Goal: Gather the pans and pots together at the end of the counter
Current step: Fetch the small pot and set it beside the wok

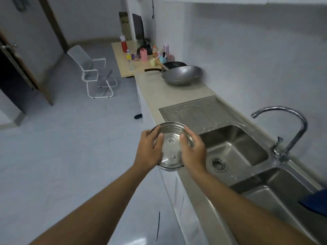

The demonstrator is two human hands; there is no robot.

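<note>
Head view showed a round stainless-steel pot [170, 147] under a clear glass lid, held between both hands at the front edge of the beige stone counter [150, 84], just beside the ribbed steel drainboard [192, 110] and the double steel sink [235, 149]. The left hand [148, 149] grasped the pot's left side and the right hand [192, 152] its right side, fingers curled round the rim and thumbs lying on the lid. Well apart, at the counter's far end, a grey metal wok [182, 75] sat just beside a black frying pan [174, 64]. A curved chrome faucet [290, 128] stood behind the sink.
</note>
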